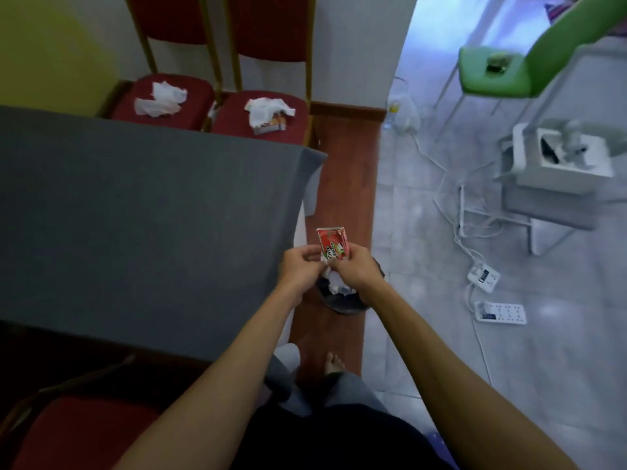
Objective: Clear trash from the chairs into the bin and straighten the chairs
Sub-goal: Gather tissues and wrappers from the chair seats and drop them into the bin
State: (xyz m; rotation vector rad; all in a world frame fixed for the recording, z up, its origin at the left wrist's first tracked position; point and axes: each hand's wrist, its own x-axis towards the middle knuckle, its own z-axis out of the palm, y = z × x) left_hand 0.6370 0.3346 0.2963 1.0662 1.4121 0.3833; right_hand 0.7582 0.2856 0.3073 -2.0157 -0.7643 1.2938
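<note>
My right hand [353,266] grips a small red juice carton [332,244] over a dark bin [342,301] on the floor, which holds crumpled white paper. My left hand [302,266] is beside it, fingers curled near the carton and a bit of white paper; whether it holds anything is unclear. Behind the grey table [142,225], two red chairs stand against the wall. The left chair seat [163,103] carries crumpled white tissue [161,100]. The right chair seat [261,117] carries tissue [266,110] and a small carton [271,125].
A third red chair [81,432] is at the bottom left. A green chair [498,69] with a small object on it stands at the right. White power strips [502,312] and cables lie on the tiled floor near a white box [563,157]. My bare foot [334,362] is below the bin.
</note>
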